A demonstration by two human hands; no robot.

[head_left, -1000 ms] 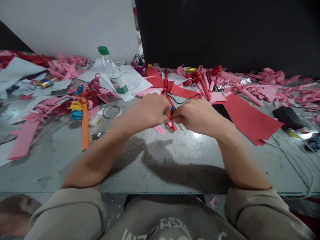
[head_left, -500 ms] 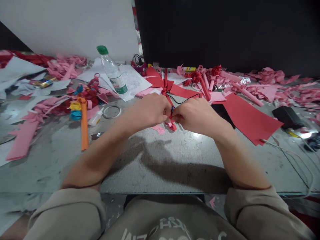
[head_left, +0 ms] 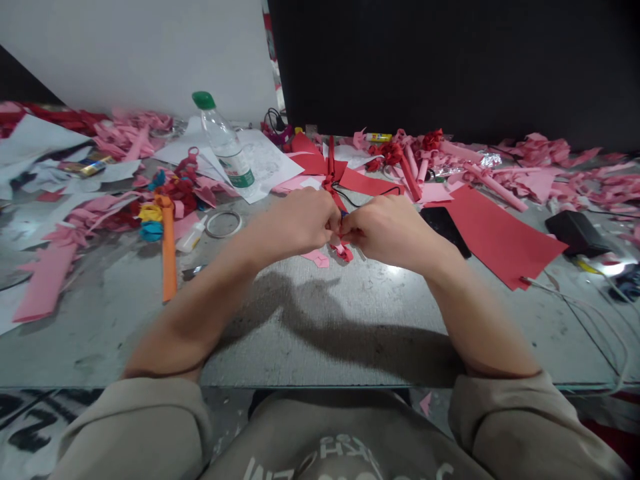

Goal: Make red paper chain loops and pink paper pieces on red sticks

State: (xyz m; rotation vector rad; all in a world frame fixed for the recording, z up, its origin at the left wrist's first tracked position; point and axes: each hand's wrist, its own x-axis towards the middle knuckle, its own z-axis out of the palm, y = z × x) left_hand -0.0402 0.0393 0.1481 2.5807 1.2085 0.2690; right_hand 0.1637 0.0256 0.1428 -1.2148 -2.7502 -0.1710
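Overall, the bench (head_left: 400, 363) is the biggest thing, w/ paper heaped along its far side, btwn left and right; the near middle is bare bar the shadow. Red sheet (head_left: 505, 240) next: on the right, flat & unrolled, looks unused. White paper (head_left: 273, 163) lies far left of centre, w/ the bottle (head_left: 227, 150) upright on it.

Left hand (head_left: 307, 217) & right hand (head_left: 383, 230) meet mid-bench, almost touching; fingers of each bent & pinched tight on the red paper piece (head_left: 343, 252), exact grip hidden by knuckles. Piece sits btwn the fingertips, its near end poking out below them.

Black phone (head_left: 447, 230) lies just beside the right hand, partly by the red sheet. Pink roll (head_left: 495, 189), far right, looks already rolled; orange strip (head_left: 169, 257), left, is folded long & has twisted bits at its far end, so prob further along.

Held piece: bunched & partly shaped, imo, but loose-looking near end suggests not done; how much is left, can't tell. Tape ring (head_left: 223, 236) & glue tube (head_left: 193, 235) lie left, untouched. Smallest: pink scrap (head_left: 319, 258), flat, just left of the piece's near end.
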